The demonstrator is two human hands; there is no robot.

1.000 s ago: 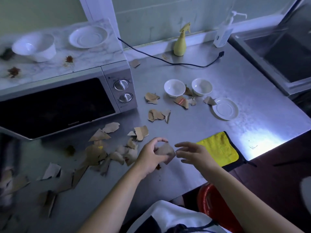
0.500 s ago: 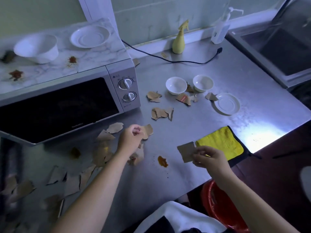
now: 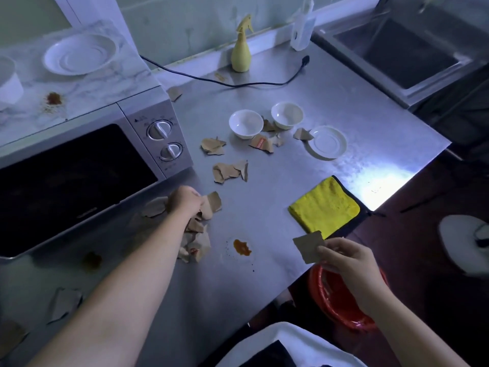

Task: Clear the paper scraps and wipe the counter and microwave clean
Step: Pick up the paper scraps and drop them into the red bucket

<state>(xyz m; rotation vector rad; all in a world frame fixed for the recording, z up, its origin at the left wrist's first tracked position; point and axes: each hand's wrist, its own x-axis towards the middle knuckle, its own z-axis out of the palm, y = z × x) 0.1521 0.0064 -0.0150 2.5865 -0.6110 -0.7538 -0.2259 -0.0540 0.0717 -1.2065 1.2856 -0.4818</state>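
Lying scattered across the steel counter [image 3: 304, 83]: torn brown paper scraps, in loose groups.

- Scrap pile [image 3: 197, 242], on the counter near the right front corner of the microwave [image 3: 79, 168]. The left hand [image 3: 186, 201] sits at the pile's far end, fingers curled down and clenched on the top scrap [image 3: 214, 203].
- Square scrap [image 3: 309, 247], off the counter, pinched between thumb and fingertips of the right hand [image 3: 346, 260]. It is held over the rim of the red basket [image 3: 341, 303], which sits below the counter's near edge.
- Middle scraps [image 3: 230, 170], mid-counter, well apart from both hands.
- Far scraps [image 3: 262, 143], lying between and just in front of two white bowls [image 3: 246, 123] [image 3: 287, 115]; one piece touches a white saucer [image 3: 328, 142].
- Orange stain [image 3: 241, 247], on bare steel between the scrap pile and the right hand.
- Brown stain [image 3: 54, 98], on the microwave's marbled top, near a white plate [image 3: 79, 54].
- Yellow cloth [image 3: 325, 205], folded flat at the counter's near right edge, untouched.
- Yellow spray bottle [image 3: 241, 49] and clear pump bottle [image 3: 301, 25], upright along the back wall.
- Black cable [image 3: 225, 80], running unplugged across the rear of the counter.
- Sink [image 3: 397, 49], far right.
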